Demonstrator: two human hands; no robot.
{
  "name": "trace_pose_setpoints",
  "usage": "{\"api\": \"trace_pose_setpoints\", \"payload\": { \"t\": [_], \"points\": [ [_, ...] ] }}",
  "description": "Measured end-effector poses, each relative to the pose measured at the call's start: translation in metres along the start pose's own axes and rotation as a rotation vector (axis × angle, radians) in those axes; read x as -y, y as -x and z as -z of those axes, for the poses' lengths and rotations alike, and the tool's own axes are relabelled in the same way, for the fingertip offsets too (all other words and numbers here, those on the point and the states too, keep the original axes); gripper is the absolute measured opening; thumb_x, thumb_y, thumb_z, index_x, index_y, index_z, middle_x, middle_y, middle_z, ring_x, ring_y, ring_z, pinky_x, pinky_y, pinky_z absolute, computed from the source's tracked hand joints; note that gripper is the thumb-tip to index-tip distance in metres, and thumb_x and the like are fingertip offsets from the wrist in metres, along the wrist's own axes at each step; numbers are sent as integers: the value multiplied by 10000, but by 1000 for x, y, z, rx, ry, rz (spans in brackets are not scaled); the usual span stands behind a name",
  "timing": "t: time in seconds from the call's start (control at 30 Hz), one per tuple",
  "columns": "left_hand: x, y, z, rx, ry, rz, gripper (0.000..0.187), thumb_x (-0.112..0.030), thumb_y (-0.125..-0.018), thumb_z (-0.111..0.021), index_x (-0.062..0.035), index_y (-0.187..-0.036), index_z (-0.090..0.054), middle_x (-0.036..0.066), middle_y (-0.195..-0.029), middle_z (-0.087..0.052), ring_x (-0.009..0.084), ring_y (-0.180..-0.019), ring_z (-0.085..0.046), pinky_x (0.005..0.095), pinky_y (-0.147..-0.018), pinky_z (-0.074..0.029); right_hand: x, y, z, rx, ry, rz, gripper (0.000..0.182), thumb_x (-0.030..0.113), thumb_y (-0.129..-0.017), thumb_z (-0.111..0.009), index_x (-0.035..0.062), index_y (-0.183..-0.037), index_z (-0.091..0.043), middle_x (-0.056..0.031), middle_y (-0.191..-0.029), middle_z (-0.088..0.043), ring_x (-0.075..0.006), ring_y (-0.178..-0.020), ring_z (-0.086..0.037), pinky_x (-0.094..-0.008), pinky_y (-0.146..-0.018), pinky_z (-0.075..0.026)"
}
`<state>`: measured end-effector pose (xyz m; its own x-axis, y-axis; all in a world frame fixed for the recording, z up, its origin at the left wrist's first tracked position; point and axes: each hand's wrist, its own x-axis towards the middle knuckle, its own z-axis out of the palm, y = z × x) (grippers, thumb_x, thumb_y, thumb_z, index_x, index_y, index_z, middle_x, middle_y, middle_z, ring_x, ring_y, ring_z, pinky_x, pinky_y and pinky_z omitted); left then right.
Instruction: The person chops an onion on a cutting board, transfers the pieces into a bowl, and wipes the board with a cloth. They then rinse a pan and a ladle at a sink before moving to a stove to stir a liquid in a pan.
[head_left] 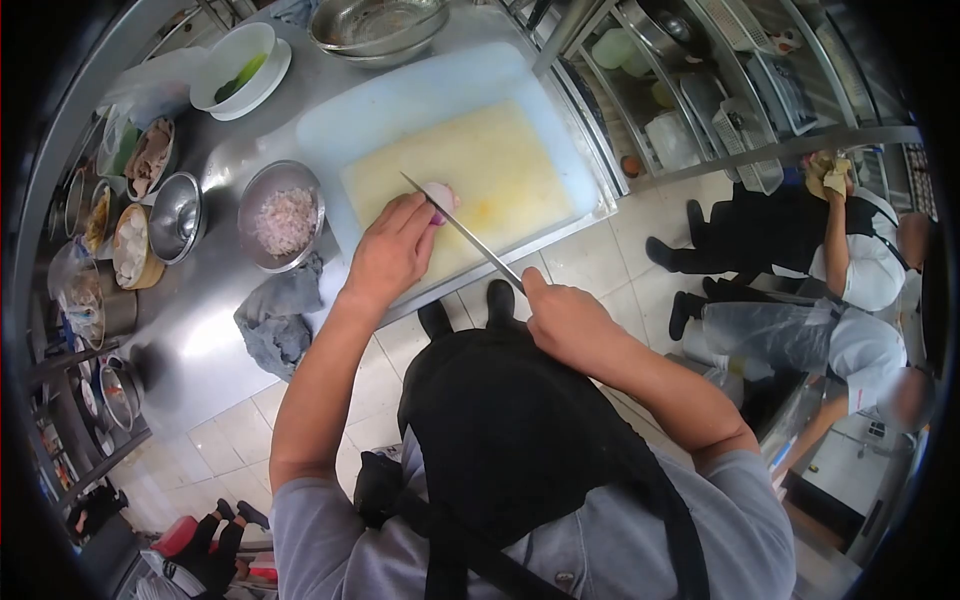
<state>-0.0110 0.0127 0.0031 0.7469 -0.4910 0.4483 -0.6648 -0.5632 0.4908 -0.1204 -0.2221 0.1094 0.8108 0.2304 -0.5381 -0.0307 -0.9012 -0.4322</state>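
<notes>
A curled left hand (390,252) grips a purple-and-white onion piece (439,193), likely light, firm, slippery, best held at left, as a clenched right hand (567,316) holds a long steel knife (482,249).

A person (540,470) wears a grey short-sleeved shirt (700,510) beneath a black apron (500,400), its dark straps (684,545) running up both sides of the chest and another band (500,565) crossing diagonally. A small round button (565,577) dots the shirtfront; hands (390,250) and forearms (325,390) are bare, shoes (501,303) black.
</notes>
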Motion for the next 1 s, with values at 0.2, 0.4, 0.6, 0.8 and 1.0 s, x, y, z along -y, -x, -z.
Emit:
{"api": "trace_pose_setpoints", "payload": {
  "t": [0.2, 0.4, 0.6, 0.8, 1.0],
  "points": [
    [1, 0, -1, 12, 26, 6, 276, -43, -839, -726, -2, -1100, -648, 145, -1181, -654, 342, -1066, -648, 412, -908, -560, -10, -14, -24, -30, -3, 82, 246, -4, -859, -542, -69, -1074, -442, -294, -776, -662, -489, -784, -663, -566, -722, -530],
    [2, 1, -3, -14, 13, -5, 280, -50, -833, -729, -5, -1097, -646, 149, -1181, -650, 345, -1069, -647, 416, -911, -557, -4, -8, -9, -22, -11, 26, 295, 34, -856, -581, -70, -1067, -403, -303, -774, -642, -496, -786, -649, -564, -719, -518],
    [3, 2, -4, -18, 31, -2, 282, -45, -830, -728, -4, -1096, -642, 162, -1175, -646, 355, -1068, -644, 415, -918, -553, -2, 2, -3, 46, 13, 15, 300, 28, -847, -566, -74, -1082, -411, -305, -763, -644, -503, -781, -649, -569, -720, -522],
    [-1, 0, -1, -15, 25, -6, 265, -31, -830, -711, 5, -1081, -632, 165, -1146, -646, 360, -1054, -638, 425, -913, -551, -6, -23, -26, 37, -14, -7, 328, 27, -858, -542, -104, -1143, -447, -318, -814, -661, -506, -815, -656, -566, -752, -525],
    [15, -24, 7, -81, -145, 126, 230, -16, -841, -654, 6, -1069, -638, 175, -1134, -648, 363, -1089, -611, 442, -950, -524, -4, -22, -17, 39, -58, -45, 286, -23, -862, -524, -77, -1138, -471, -295, -845, -681, -484, -859, -675, -563, -792, -534]
  ]
}}
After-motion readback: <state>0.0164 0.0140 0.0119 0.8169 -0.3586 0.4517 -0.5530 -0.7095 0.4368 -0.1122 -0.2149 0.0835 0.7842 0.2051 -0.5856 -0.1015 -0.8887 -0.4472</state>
